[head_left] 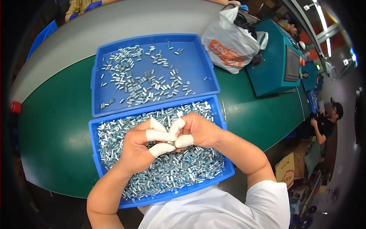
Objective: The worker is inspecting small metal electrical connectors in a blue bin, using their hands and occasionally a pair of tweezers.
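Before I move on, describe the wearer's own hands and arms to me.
The left hand and right hand wear off-white, close-fitting finger covers on several fingers; the palms have no glove. Both forearms are bare, with no watch showing. A plain white short sleeve covers the right upper arm; the left sleeve can't be made out.

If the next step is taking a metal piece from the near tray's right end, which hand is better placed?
Probably the right hand: it sits nearer that end of the near tray, while the left hand would have to reach past it.
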Demonstrator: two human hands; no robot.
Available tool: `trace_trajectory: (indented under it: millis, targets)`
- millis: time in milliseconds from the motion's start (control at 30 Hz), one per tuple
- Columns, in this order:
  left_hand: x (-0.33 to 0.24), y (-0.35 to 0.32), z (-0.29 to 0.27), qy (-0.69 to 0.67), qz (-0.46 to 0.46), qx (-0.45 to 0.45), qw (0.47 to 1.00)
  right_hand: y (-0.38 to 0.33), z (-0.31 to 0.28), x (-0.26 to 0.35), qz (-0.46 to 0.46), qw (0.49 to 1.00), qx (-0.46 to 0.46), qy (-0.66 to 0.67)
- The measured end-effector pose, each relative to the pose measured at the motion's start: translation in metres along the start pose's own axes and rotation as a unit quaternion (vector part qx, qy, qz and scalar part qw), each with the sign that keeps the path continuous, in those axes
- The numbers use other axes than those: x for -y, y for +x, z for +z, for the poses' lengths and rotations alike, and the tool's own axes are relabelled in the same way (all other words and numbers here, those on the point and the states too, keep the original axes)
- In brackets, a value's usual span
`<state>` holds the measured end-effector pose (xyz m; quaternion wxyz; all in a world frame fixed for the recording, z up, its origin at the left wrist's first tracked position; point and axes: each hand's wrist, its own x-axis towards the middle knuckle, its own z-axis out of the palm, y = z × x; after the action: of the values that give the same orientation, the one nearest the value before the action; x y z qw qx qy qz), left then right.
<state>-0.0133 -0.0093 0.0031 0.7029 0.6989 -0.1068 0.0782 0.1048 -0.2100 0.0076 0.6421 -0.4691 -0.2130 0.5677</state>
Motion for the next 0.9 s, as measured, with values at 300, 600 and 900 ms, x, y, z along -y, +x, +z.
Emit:
trace_trajectory:
  millis: [300, 600, 900]
  targets:
    - [-0.011, -0.001, -0.008, -0.059, -0.063, -0.052, 0.995, -0.102, -0.045, 0.020, 0.013, 0.638, -0.465, -0.613]
    - [-0.006, 0.000, -0.006, 0.006, -0.074, 0.007, 0.997, -0.108, -0.062, -0.002, 0.120, 0.646, -0.400, -0.639]
    - [-0.013, 0.000, -0.005, 0.035, -0.112, 0.022, 0.993, -0.129, -0.078, 0.000, 0.109, 0.727, -0.408, -0.542]
